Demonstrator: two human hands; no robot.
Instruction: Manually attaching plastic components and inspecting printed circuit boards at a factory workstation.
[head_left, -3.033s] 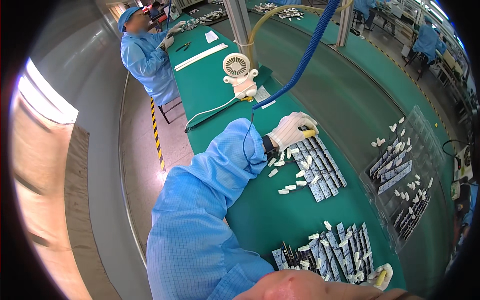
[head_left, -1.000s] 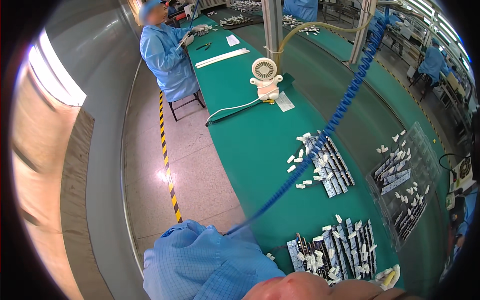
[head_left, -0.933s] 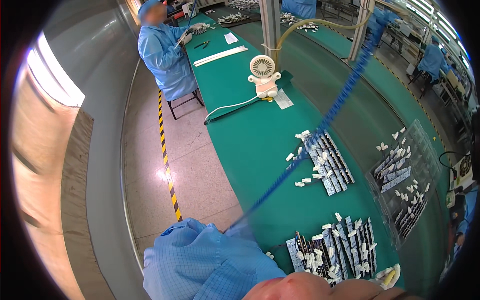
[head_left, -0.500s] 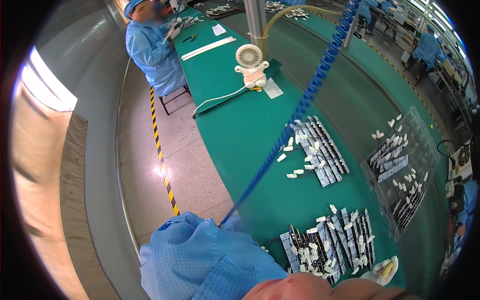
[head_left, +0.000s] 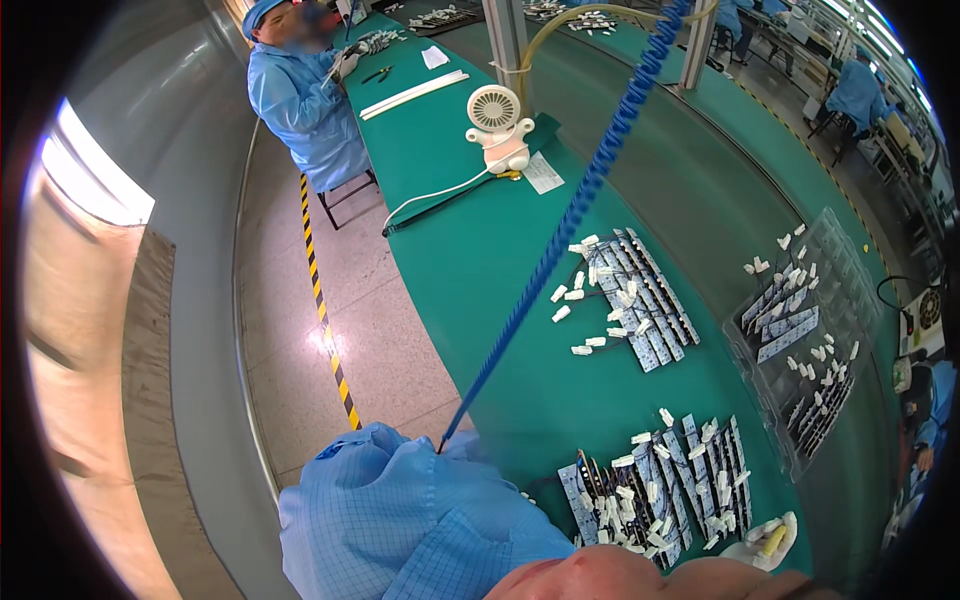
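Observation:
At the lower right edge of the green table, a white-gloved hand [head_left: 765,543], which I take for my right hand, has its fingers curled. Yellow shows at the fingers; whether it is a finger cover or a held piece I cannot make out. Just left of it lies a bunch of narrow circuit board strips [head_left: 690,480] with dark wires and white plastic connectors. My blue checked sleeve [head_left: 420,520] fills the lower left, and my left hand does not show. The lower edge of the picture is blocked.
More board strips [head_left: 645,300] lie farther up the table [head_left: 440,270]. A clear plastic tray [head_left: 855,290] at the right holds others. A blue coiled cord [head_left: 570,235] crosses the view. Beyond stand a small white fan [head_left: 497,130] and a seated co-worker [head_left: 300,110].
The view has shifted very slightly, and the upper part of the blue coiled cord sits farther left. The gloved hand and the board strips stay where they were.

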